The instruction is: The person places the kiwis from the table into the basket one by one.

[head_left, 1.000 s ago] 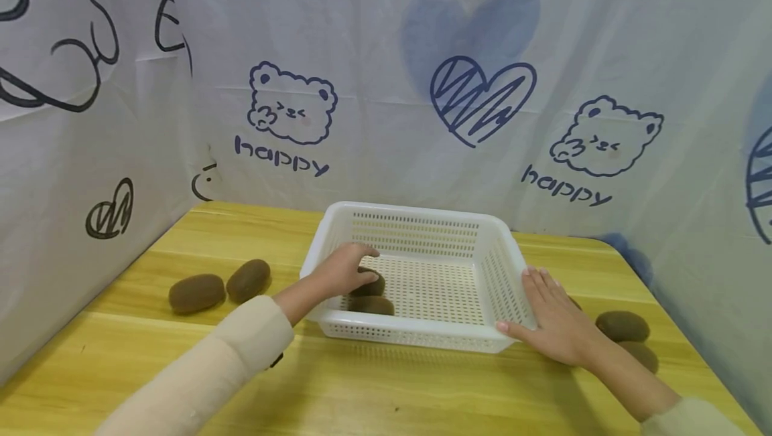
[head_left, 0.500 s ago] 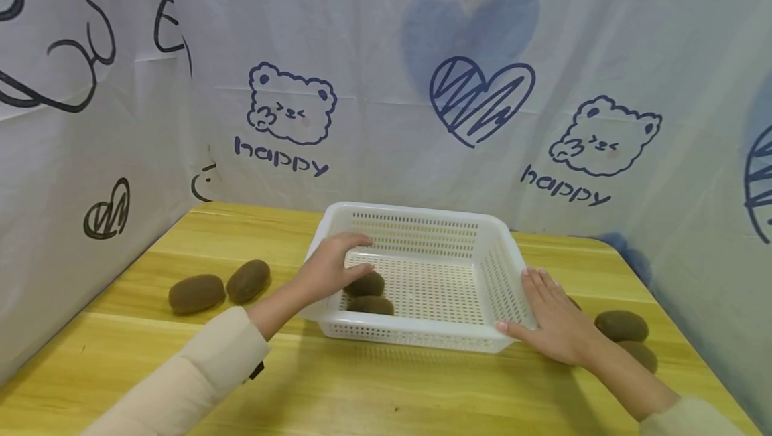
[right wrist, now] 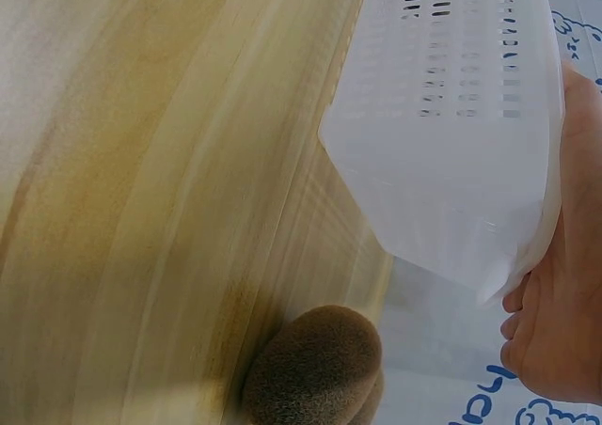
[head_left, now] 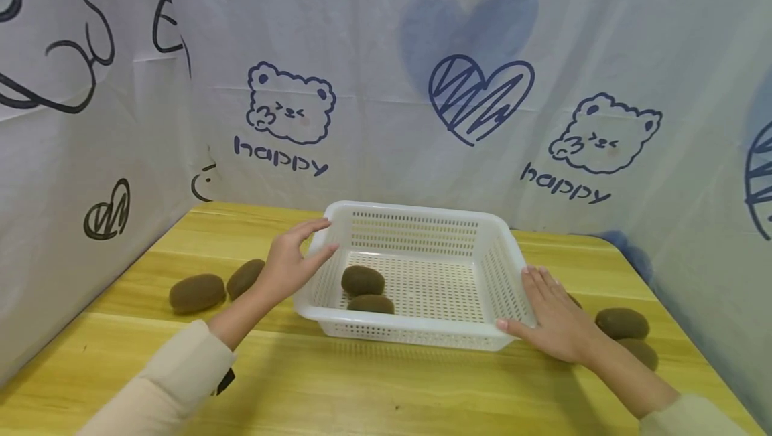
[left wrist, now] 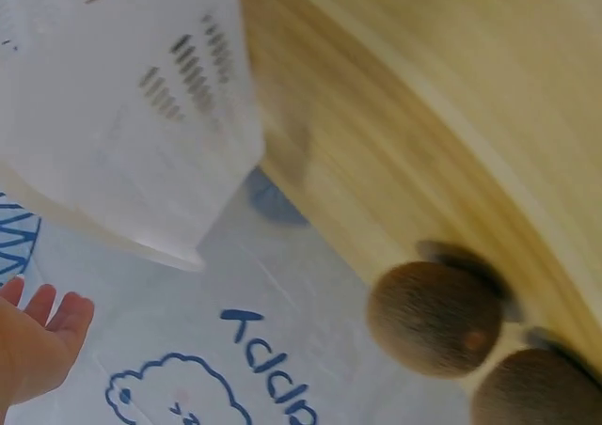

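Observation:
A white perforated plastic basket (head_left: pixel 416 330) stands on the table in the head view. Two brown kiwis, a rear one (head_left: pixel 363 280) and a front one (head_left: pixel 370 305), lie in its left part. My left hand (head_left: pixel 288 267) is at the basket's left rim with fingers spread and nothing in them; whether it touches the rim I cannot tell. My right hand (head_left: pixel 557 319) rests against the right rim, fingers straight and thumb at the front corner. In the right wrist view, this hand (right wrist: pixel 560 322) lies along the rim of the basket (right wrist: pixel 442 152).
Left of the basket lie two kiwis, an outer one (head_left: pixel 196 293) and one partly behind my left wrist (head_left: pixel 244 278). Several more sit beyond my right hand, including a dark kiwi (head_left: pixel 622 323). Printed cloth (head_left: pixel 386 155) hangs around the wooden table (head_left: pixel 386 389).
My left hand has drawn back from above the kiwis inside the basket, moving left to its left rim. Both kiwis stay inside. The right hand has not moved.

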### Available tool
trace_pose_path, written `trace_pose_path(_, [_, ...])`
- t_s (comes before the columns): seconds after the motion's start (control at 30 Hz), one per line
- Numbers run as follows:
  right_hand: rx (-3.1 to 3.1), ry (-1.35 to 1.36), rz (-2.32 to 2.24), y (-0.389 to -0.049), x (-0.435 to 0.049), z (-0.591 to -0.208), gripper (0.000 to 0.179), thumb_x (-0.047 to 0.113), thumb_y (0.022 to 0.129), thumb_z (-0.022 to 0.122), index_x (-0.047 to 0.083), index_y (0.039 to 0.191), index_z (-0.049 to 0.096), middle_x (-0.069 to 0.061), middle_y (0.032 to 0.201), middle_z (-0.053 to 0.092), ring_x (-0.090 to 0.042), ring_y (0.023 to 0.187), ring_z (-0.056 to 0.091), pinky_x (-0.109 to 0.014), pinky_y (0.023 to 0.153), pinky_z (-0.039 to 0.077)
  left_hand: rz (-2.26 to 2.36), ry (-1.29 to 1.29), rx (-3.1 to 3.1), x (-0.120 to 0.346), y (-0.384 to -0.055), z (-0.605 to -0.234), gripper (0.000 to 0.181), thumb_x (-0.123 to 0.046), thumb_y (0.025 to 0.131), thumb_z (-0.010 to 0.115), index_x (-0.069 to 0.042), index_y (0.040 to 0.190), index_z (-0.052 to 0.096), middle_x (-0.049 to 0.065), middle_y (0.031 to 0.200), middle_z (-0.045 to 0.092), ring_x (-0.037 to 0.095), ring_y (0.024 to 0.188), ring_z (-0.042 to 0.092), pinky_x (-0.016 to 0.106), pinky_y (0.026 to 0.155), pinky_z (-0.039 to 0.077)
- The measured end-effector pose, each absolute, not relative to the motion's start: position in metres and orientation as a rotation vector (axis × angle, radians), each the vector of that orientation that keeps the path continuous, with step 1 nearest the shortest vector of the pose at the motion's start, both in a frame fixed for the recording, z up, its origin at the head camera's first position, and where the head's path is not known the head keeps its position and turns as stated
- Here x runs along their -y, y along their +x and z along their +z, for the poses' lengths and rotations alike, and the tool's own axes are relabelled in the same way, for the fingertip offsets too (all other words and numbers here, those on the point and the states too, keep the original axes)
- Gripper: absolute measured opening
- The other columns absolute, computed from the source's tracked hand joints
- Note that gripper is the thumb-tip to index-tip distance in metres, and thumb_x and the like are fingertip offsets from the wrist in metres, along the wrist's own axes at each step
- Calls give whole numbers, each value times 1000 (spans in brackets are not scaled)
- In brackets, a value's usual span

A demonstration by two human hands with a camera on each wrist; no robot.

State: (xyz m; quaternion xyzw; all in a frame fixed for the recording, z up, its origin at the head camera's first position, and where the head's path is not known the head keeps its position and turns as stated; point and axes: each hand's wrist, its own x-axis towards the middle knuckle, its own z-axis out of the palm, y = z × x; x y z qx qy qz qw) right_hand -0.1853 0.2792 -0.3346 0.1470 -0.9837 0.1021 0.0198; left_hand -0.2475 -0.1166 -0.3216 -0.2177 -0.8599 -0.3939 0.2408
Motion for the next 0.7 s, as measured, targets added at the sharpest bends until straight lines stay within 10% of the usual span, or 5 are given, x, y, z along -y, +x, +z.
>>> trace_pose_path(0.4, [3066, 450, 327, -186, -280, -334, 101, 59, 85, 52, -15, 142, 13, -34, 149, 12, -50, 138, 11, -62, 110, 14, -996, -540, 2334, 150, -243, -343, 40, -10, 82, 69, 6, 117, 59, 25, 121, 59, 40, 115, 54, 52, 98, 44])
trace_pose_path(0.57, [3072, 450, 329, -186, -280, -334, 101, 59, 85, 52, -15, 142, 13, -34, 149, 11, -49, 138, 11, -62, 111, 13, -931, -523, 2379, 165, -240, -352, 41, -13, 83, 69, 3, 119, 58, 23, 121, 59, 31, 82, 63, 36, 69, 56])
trace_pose_path(0.7, [3066, 457, 321, -186, -280, -334, 100, 58, 85, 52, -15, 142, 14, -34, 149, 12, -49, 138, 11, -62, 111, 14, -916, -507, 2403, 174, -237, -359, 43, -15, 83, 69, 4, 119, 57, 25, 122, 58, 37, 94, 62, 47, 83, 53])
